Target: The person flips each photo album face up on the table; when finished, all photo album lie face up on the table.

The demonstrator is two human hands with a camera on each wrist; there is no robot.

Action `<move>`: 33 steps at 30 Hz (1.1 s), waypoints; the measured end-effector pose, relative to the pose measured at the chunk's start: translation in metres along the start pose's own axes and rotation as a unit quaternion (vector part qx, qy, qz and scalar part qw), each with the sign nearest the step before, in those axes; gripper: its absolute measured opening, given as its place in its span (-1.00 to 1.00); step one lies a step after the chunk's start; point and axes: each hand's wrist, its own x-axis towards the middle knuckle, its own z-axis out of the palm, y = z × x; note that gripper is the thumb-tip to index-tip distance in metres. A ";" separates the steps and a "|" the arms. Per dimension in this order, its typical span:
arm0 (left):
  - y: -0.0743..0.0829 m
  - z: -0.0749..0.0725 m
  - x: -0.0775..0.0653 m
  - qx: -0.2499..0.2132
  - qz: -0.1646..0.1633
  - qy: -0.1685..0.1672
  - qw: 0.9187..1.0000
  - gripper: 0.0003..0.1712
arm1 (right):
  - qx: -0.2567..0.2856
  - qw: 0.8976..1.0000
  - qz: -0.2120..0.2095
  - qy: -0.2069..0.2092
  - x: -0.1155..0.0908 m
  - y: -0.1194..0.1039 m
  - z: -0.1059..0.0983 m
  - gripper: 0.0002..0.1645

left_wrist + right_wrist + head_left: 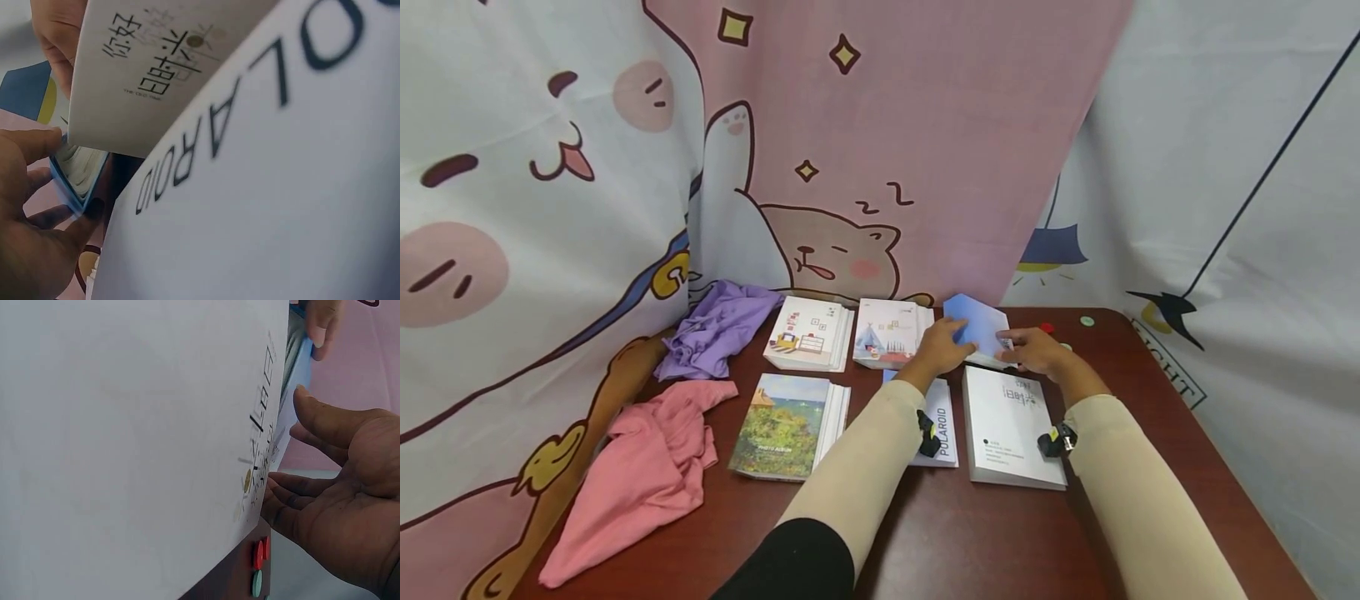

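Observation:
Both hands are at a blue photo album in the back row. My left hand grips its left part, fingers on the cover and thumb at the front edge. In the left wrist view, that hand spans a corner of the album, whose page edges show. At the right end, my right hand holds the album between thumb and fingers. The right wrist view shows this hand with bent fingers, partly behind a white album. Below the left forearm lies the POLAROID album.
Left of the hands stand two white illustrated albums, with a landscape-covered album in front. The white album with dark lettering lies by the right wrist. Purple cloth and pink cloth lie left. Small round pieces sit back right.

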 end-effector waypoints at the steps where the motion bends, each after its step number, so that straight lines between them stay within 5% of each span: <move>1: -0.001 0.001 0.000 -0.002 -0.001 -0.001 1.000 -0.29 | -0.002 1.000 0.002 0.003 0.000 0.000 0.000 -0.18; 17: 0.000 0.005 0.000 -0.005 -0.043 -0.043 0.998 -0.32 | -0.027 0.999 0.008 0.019 -0.004 0.006 -0.003 -0.13; 25: -0.001 -0.017 -0.019 0.089 -0.018 -0.077 0.993 -0.22 | -0.114 0.993 0.005 0.042 -0.016 0.003 -0.003 -0.05; 33: 0.008 -0.039 -0.046 0.207 -0.028 -0.091 0.974 -0.11 | -0.160 0.986 -0.011 0.044 -0.033 -0.007 0.000 0.18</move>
